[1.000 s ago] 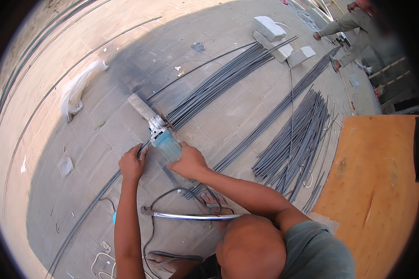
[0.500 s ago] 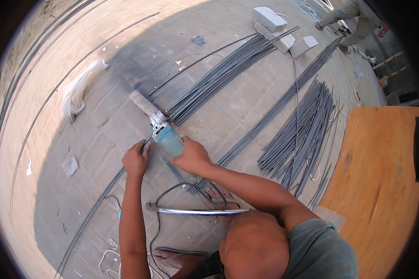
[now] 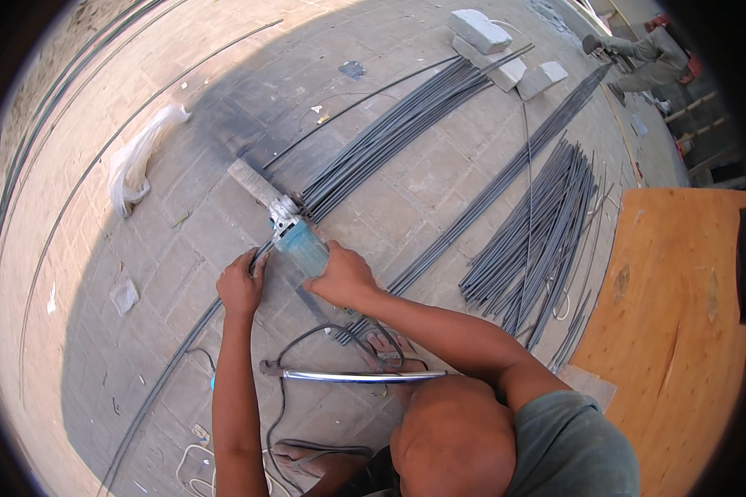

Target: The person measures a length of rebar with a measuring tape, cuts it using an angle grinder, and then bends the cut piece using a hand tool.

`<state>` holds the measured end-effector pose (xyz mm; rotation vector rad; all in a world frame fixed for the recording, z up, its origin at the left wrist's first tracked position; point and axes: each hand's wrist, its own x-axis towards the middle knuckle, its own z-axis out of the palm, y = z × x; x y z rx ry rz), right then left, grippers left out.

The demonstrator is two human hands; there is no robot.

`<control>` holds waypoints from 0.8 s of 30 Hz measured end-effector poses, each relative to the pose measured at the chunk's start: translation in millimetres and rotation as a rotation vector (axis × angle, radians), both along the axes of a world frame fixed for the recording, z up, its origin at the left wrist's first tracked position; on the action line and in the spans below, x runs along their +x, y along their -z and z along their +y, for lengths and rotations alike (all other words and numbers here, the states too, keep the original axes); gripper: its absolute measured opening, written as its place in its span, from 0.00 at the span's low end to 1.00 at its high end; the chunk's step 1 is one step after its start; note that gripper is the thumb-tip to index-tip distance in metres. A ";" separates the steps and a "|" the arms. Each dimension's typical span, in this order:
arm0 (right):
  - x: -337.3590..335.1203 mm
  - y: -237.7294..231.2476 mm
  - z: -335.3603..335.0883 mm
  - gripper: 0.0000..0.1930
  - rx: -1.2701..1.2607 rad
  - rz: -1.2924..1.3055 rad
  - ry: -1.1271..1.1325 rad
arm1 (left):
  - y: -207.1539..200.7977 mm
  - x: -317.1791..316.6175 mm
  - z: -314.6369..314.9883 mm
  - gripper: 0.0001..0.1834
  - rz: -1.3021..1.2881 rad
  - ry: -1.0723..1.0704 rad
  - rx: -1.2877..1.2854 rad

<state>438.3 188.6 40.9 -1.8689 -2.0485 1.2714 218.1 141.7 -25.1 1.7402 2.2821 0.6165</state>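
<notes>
Paved floor (image 3: 414, 195), part shaded; plywood (image 3: 680, 290) right. Teal grinder (image 3: 303, 250), silver head. Right hand (image 3: 344, 276) wrapped round it, left hand (image 3: 240, 286) round dark rods (image 3: 197, 328).

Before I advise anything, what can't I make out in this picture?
All in the head view:
Grinder: its rear is covered by the right hand; its working end is too small to tell whether it touches metal.
Rods: how many pass under the left hand is hidden by its fingers; their near ends are cut off by the lower edge.
</notes>
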 end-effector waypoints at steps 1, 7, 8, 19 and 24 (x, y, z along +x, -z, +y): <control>-0.1 -0.7 -0.2 0.36 0.001 0.001 0.002 | 0.4 -0.7 0.1 0.19 0.000 -0.003 -0.004; 0.4 -1.0 0.2 0.36 0.002 -0.003 -0.005 | 0.6 -0.7 0.4 0.19 0.018 -0.010 -0.015; 0.7 -0.2 0.2 0.36 0.007 -0.003 -0.005 | 0.6 -0.2 0.5 0.19 0.021 -0.010 -0.016; 2.4 -0.2 1.6 0.34 -0.012 0.013 -0.004 | 1.4 -0.6 0.0 0.19 0.008 -0.011 -0.021; 2.8 2.6 1.3 0.36 0.002 0.018 -0.002 | 2.0 -1.1 -0.5 0.19 0.009 -0.006 -0.008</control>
